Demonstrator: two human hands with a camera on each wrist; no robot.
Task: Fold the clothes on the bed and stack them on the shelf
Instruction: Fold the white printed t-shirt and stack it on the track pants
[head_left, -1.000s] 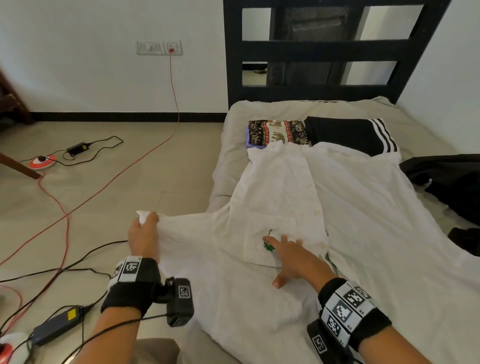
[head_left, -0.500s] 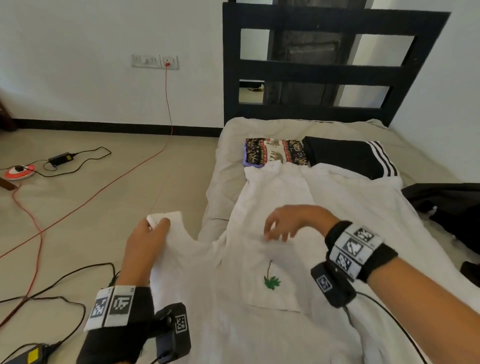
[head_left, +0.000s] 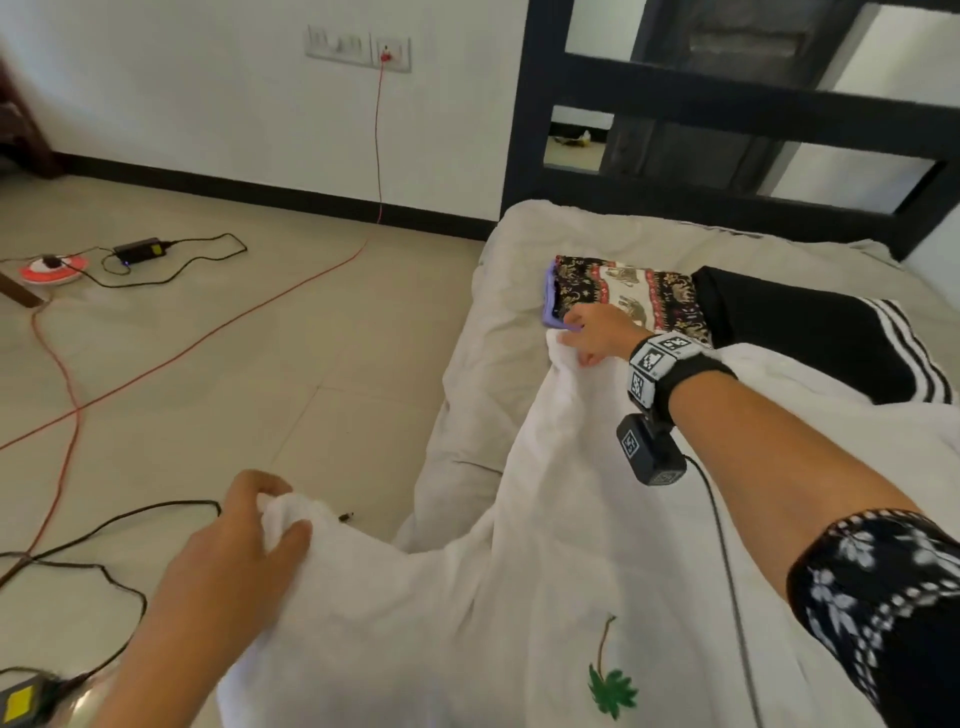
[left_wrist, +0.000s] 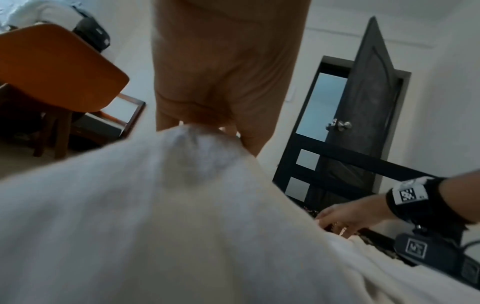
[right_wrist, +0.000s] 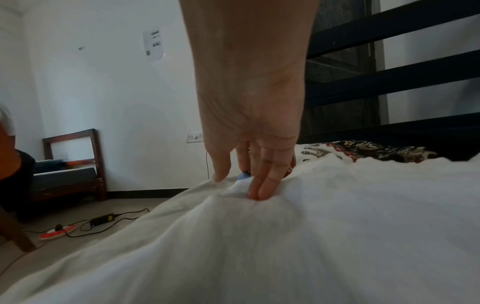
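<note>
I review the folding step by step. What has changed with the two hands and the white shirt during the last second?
The right hand left the shirt's pocket near the green palm print and reached forward to the far corner of the white shirt, its fingers now touching the cloth there. The left hand still grips the sleeve end. The patterned folded cloth and black striped garment stayed in place.

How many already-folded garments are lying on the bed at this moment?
2, both at the head of the bed: a patterned elephant-print garment just beyond the right hand, and a black garment with white stripes to its right. Others may lie out of view.
</note>
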